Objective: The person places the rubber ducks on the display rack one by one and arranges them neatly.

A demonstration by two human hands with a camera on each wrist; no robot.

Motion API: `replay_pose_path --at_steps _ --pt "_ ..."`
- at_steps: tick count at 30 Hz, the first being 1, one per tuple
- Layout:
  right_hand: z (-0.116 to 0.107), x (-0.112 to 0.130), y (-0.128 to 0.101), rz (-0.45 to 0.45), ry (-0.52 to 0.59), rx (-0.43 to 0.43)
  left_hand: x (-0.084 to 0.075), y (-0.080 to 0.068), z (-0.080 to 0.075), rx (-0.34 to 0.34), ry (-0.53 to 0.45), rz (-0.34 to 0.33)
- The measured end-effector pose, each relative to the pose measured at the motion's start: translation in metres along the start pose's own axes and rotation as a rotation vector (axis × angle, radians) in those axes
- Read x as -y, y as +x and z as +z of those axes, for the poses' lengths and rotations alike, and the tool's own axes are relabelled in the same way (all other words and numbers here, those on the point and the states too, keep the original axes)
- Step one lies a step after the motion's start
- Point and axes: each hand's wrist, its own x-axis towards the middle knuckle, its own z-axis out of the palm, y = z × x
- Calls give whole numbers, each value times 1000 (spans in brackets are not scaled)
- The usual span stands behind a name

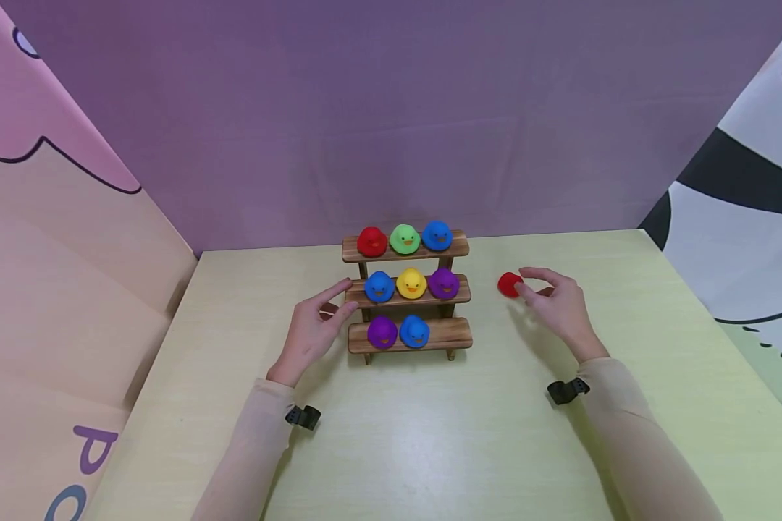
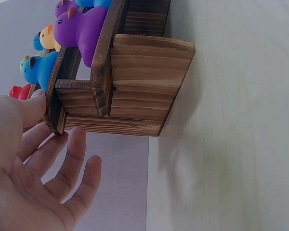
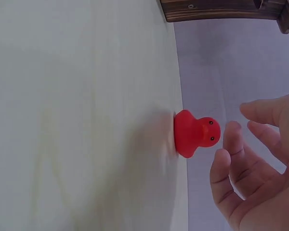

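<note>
A three-tier wooden shelf (image 1: 444, 334) stands mid-table with small rubber ducks on it. Red, green and blue ducks fill the top tier, and blue, yellow and purple the middle. The bottom tier has a purple and a blue duck, with bare wood at its right end. My left hand (image 1: 337, 298) is open, and its fingertips (image 2: 38, 98) touch the left end of the middle tier (image 2: 144, 62). A loose red duck (image 1: 509, 284) sits upright on the table right of the shelf. My right hand (image 1: 526, 282) curves around this duck (image 3: 195, 137) with spread fingers (image 3: 231, 139), a small gap away.
The pale yellow-green table (image 1: 430, 434) is fenced by a purple backdrop (image 1: 391, 130) behind and printed panels at left and right. A shelf foot (image 3: 221, 9) shows at the top of the right wrist view.
</note>
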Motion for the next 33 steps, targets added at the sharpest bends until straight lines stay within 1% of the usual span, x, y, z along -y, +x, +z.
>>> replay_pose_path --at_steps 7,16,23,33 --pt "2 -6 5 13 10 44 0 0 -1 -1 7 9" --pt "4 -11 10 49 -4 96 0 0 -1 0 6 0" --pt "6 -16 14 41 -16 88 -1 0 -1 4 10 -12" --pt "7 -20 18 21 -35 57 -1 0 -1 1 7 0"
